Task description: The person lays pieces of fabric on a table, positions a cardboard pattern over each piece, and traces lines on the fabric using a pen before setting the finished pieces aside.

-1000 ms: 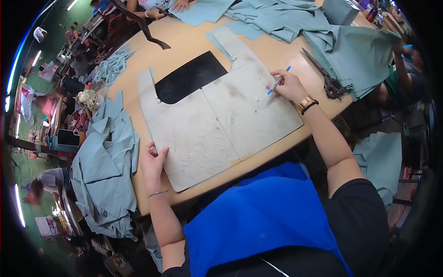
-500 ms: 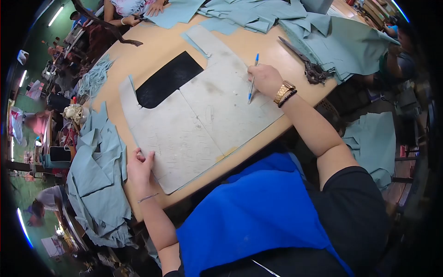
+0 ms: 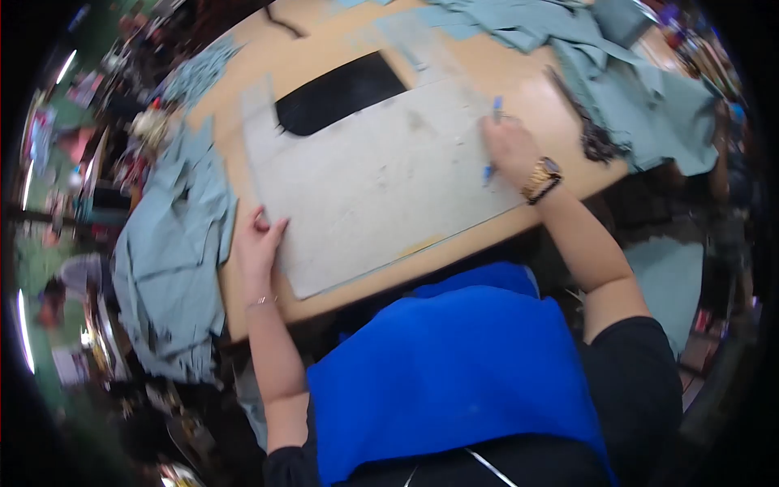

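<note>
A pale grey pattern board [image 3: 365,187] with a wide notch at its top lies on the wooden table [image 3: 324,300], light blue-green cloth showing along its edges. Within the notch is a black piece [image 3: 341,93]. My left hand [image 3: 260,239] is at the board's left edge, thumb and fingers apart, holding nothing. At the board's right side my right hand [image 3: 510,150] is closed around a blue-tipped pen [image 3: 497,105]. The view is blurred by motion.
Dark scissors [image 3: 572,101] with cloth wrapped on the handles lie at the right. Blue-green cloth [image 3: 174,243] hangs over the left edge, with more cloth [image 3: 641,89] at the back right. Thin scraps [image 3: 203,73] sit at the back left.
The whole view has shifted, and the co-worker's hands at the top are out of frame. My right hand still holds the pen, and my left hand remains by the board's left edge.
</note>
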Tool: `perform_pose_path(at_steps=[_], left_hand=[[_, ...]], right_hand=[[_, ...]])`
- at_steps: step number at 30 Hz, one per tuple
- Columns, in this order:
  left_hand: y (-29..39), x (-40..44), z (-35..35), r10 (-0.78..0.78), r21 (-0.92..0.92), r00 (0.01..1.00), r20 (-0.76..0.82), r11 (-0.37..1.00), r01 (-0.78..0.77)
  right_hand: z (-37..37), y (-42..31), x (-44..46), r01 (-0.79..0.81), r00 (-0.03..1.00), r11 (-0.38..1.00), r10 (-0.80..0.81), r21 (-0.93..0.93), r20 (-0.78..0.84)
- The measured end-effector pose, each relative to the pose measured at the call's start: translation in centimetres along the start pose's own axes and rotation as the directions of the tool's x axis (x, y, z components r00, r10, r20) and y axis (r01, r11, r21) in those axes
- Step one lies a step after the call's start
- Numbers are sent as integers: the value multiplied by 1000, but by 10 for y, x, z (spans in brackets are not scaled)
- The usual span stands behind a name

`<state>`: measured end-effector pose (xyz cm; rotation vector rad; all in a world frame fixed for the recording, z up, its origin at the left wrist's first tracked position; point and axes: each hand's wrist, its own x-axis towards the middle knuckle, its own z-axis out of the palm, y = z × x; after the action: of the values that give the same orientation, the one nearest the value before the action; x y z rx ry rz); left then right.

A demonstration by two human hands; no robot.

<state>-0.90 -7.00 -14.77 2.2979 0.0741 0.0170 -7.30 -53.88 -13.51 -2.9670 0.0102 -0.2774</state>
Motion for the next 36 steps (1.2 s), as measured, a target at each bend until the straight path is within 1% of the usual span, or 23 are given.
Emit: perform_pose_path(at_steps=[1,3,4,5,7,8,10,11,14,16,18,20,23,26,29,33,36], left_hand=[[-9,3,2,28,46,999,-19,999,-27],[-17,6,3,8,-14,1000,-3,1000,-8],[-15,5,2,-14,10,1000,0,1000,14],[-12,4,1,-30,31,1000,7,999,30],[-13,4,3,-9,28,1000,13,1000,8],[-13,3,2,8,25,1000,21,1000,-9],[-12,0,0,4,11,1000,-15,1000,-4],[-9,0,2,11,-2,1000,-22,1000,-11],[-13,2,5,-31,-9,1000,1,999,31],[-12,2,7,-51,-28,999,-13,998,51],[-3,-3,4,-52,-147,998,42,987,57],[-19,6,5,-46,-164,997,61,985,55],[-15,4,5,-21,-215,999,47,976,30],[-15,4,4,-25,-227,998,53,973,36],[-17,4,4,-30,-276,997,66,960,47],[-18,6,4,-21,-241,997,72,970,38],[-26,9,4,-19,-246,997,71,969,36]], right_hand=[[-2,-2,0,-16,1000,999,17,-37,14],[-2,-2,1,-23,999,995,26,-100,27],[0,1,2,-20,999,992,24,-127,27],[1,0,2,-6,1000,991,8,-132,8],[0,-1,2,0,999,989,-6,-149,-38],[-1,-2,3,0,999,992,-4,-127,-34],[-3,-1,3,-17,1000,996,15,-89,-25],[1,3,4,-4,999,997,1,-73,-46],[0,11,1,-12,1000,999,14,43,-27],[2,25,4,1,1000,991,-1,132,-5],[-8,40,10,105,994,965,-112,240,14],[-26,50,22,17,975,958,-78,285,206],[-29,61,23,-59,971,920,-38,388,236],[-38,52,18,-152,952,900,22,408,306],[-36,53,12,-141,963,890,23,434,267],[-34,54,8,-143,970,866,27,479,241],[-36,51,8,-152,967,889,42,432,253]])
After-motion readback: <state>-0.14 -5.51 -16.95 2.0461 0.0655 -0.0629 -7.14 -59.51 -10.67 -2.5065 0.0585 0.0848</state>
